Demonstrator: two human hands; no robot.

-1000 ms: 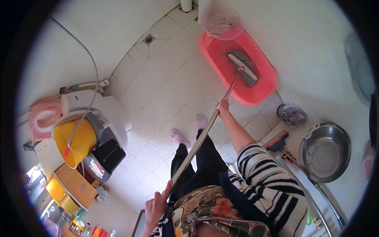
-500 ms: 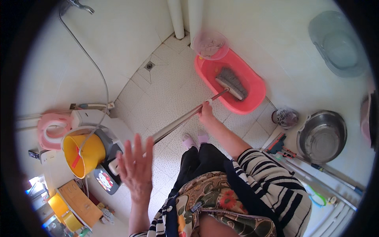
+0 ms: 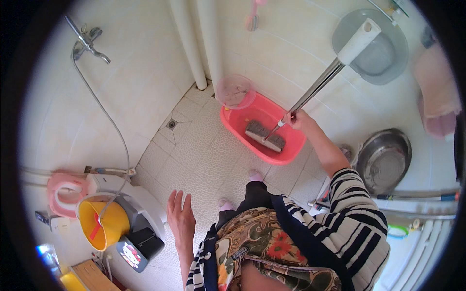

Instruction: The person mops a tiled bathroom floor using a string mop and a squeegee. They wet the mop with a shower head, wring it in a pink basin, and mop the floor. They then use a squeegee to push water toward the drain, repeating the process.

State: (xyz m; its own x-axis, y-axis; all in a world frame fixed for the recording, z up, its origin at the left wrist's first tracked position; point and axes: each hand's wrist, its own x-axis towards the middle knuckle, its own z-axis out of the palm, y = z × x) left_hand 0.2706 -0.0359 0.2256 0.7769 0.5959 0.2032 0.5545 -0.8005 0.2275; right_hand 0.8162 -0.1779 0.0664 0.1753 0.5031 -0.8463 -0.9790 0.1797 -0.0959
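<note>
While the right hand grips the pole, its mop head sits in the far tub. The left hand extends its fingers.

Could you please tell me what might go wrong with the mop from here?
Only the right hand holds the long silver metal pole, with the open left hand away from it, so the pole might tip. Its white tubular end overlaps the translucent grey plastic basin in view and could knock it, though depth is unclear. Pressing the flat grey mop head against the oblong red plastic tub might jolt the round translucent pink bowl at its far end.
</note>
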